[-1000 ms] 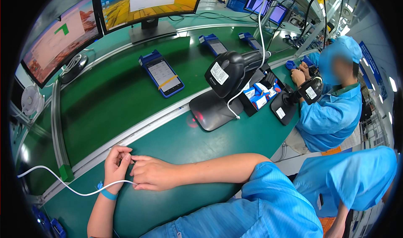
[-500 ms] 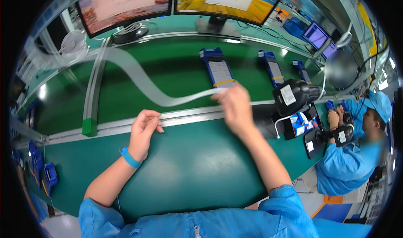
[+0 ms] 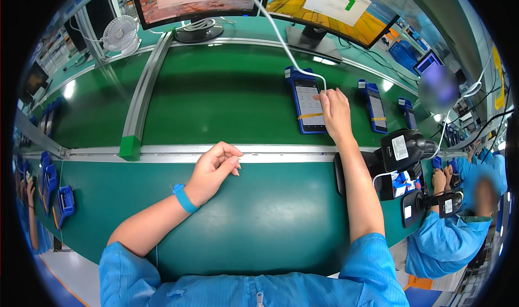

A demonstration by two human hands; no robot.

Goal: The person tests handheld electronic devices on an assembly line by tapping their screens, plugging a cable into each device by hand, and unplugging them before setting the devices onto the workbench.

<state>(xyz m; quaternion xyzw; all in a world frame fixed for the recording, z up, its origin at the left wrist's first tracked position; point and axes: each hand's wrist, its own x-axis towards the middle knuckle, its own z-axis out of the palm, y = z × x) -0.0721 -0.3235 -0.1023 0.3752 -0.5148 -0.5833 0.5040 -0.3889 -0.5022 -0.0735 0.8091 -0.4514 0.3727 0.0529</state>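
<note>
Above the green work surface (image 3: 216,101), the right hand (image 3: 337,115) has parted from the loosely curled left hand (image 3: 214,166), its contents unclear, bringing a pinched white cable (image 3: 280,36) alongside the blue handheld terminal (image 3: 308,104).

A head-worn fisheye looks forward and down across the nearby green bench (image 3: 270,215).

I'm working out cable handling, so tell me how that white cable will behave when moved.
The white cable is probably floppy, since it curves and bends toward the right hand. Being thin, it is likely light. Its slack may brush the blue terminal, which it crosses in view.
</note>
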